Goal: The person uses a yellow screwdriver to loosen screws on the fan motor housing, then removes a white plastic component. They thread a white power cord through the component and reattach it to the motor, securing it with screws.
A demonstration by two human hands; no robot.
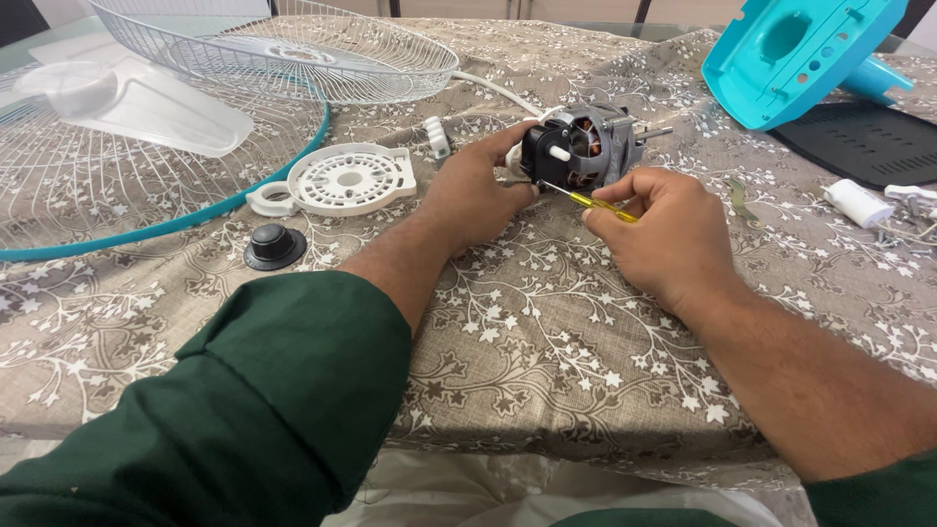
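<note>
**Both hands at the fan motor**

Nearest to us are our two forearms, the left one in a rolled green sleeve point(264, 390), reaching out over a grey-brown tablecloth point(527, 342) printed with white branches and flowers.

Our right hand point(664, 229) is curled narrow around a small screwdriver point(595, 202) with a yellow handle; its thin shaft runs up and left to the near side of the fan motor point(584, 146). Our left hand point(473, 190) steadies the motor from the left, thumb and fingertips closed on its black end piece.

The motor sits on the cloth at the middle of the table, just beyond both hands, with copper windings showing and a metal shaft pointing right.

Left of the hands lie a black round knob point(274, 244) and, a little farther, a white perforated disc point(346, 181). Farther left rest a wire fan guard point(117, 185) with a teal rim and a translucent fan blade point(137, 102); a second white wire guard point(293, 44) lies beyond.

At far right we see a teal plastic housing point(795, 54), a black grilled panel point(864, 141) and a small white cylinder point(857, 203).
</note>
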